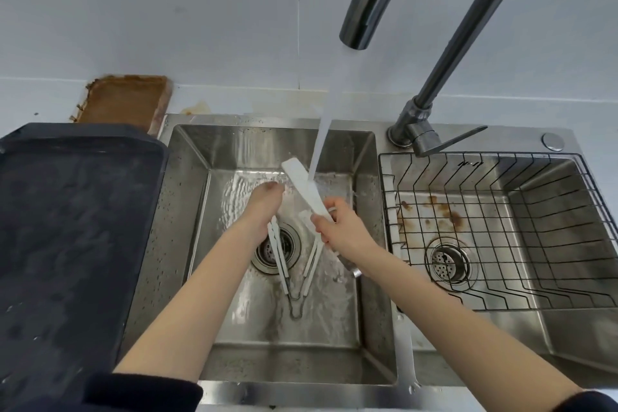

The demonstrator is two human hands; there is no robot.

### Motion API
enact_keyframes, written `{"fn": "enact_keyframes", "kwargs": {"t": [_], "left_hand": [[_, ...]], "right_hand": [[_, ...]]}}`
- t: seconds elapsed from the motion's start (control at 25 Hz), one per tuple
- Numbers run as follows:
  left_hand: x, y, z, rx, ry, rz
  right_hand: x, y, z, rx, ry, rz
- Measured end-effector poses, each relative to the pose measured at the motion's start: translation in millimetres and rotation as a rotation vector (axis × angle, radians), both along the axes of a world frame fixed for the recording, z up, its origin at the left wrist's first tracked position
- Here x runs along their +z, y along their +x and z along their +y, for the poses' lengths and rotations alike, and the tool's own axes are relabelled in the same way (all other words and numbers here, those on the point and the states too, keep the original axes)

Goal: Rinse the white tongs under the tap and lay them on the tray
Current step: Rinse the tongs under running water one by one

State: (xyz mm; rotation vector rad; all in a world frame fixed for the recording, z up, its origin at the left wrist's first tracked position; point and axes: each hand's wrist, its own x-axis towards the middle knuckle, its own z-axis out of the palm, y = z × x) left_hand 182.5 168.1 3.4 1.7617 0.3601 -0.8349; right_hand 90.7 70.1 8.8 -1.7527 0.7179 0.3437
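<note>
The white tongs [305,189] hang spread in a V over the left sink basin [187,197], wire hinge end toward me. My left hand [264,207] grips the left arm of the tongs. My right hand [337,227] grips the right arm, whose flat white blade points up and away. Water [321,140] runs from the tap spout [356,32] and lands on that blade. The dark tray [67,217] lies on the counter left of the sink.
A black wire basket [501,231] sits in the stained right basin. The tap's lever [451,141] points right at the sink's back edge. A brown rusty board [123,100] leans behind the tray. The left basin's drain [267,249] lies under the tongs.
</note>
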Motion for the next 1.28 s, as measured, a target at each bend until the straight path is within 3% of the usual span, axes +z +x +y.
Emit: {"fn": "enact_keyframes", "kwargs": {"t": [0.12, 0.44, 0.56, 0.76, 0.88, 1.12, 1.28], "left_hand": [[7.0, 2.8, -8.3, 0.034, -0.230, 0.071], [3.9, -4.9, -3.4, 0.041, -0.389, 0.190], [2.4, -3.5, 5.4, 0.074, -0.464, 0.234], [0.2, -4.7, 19.6, 0.106, -0.587, 0.275], [-6.6, -8.1, 25.6, 0.161, -0.586, 0.310], [-26.8, -12.5, 28.8, 0.150, -0.285, 0.291], [-27.5, -19.4, 28.4, 0.195, -0.283, 0.333]], "right_hand": [[-0.4, -0.9, 2.9, 0.016, -0.062, -0.022], [2.1, -14.5, 0.5, 0.038, -0.046, -0.035], [-11.0, -18.0, -7.7, -0.060, -0.067, 0.067], [-20.2, -18.2, -2.0, -0.228, 0.311, 0.147], [-19.4, -16.8, 0.3, -0.270, 0.304, 0.156], [-30.6, -22.8, 4.6, -0.226, 0.196, 0.228], [-41.9, -26.3, 4.4, -0.265, 0.162, 0.243]]}}
